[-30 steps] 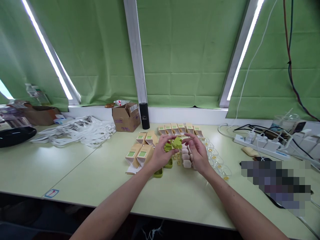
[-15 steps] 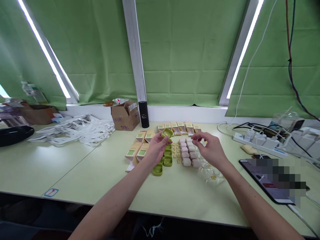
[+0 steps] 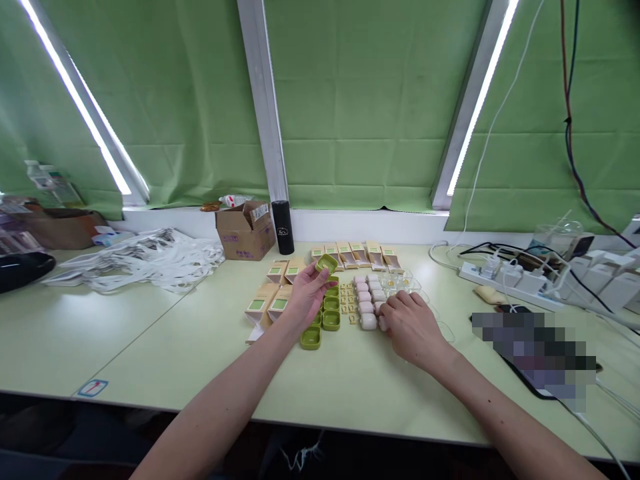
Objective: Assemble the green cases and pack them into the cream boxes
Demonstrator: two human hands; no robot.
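My left hand [image 3: 311,290] pinches a small green square dish [image 3: 327,263], raised and tilted above the other green dishes [image 3: 331,321] that stand in columns on the table. My right hand [image 3: 407,322] is lowered at the near end of two columns of pale pinkish rounded blocks [image 3: 367,322]. Its curled fingers close on the nearest block of the right column, mostly hidden by the hand. Small yellow pieces [image 3: 350,309] lie in columns between the dishes and the blocks. Clear plastic pieces with yellow spots [image 3: 393,283] lie beyond my right hand.
Open cardboard packages with green squares [image 3: 260,307] stand left of the dishes; more stand at the back [image 3: 345,257]. A brown box [image 3: 245,233], black cylinder [image 3: 283,228] and white straps [image 3: 145,260] are farther left. A power strip [image 3: 505,283] and tablet [image 3: 535,373] are right.
My right hand has moved down and nearer, from above the clear pieces to the nearest pale block. My left hand still holds the green dish. The view has shifted slightly.
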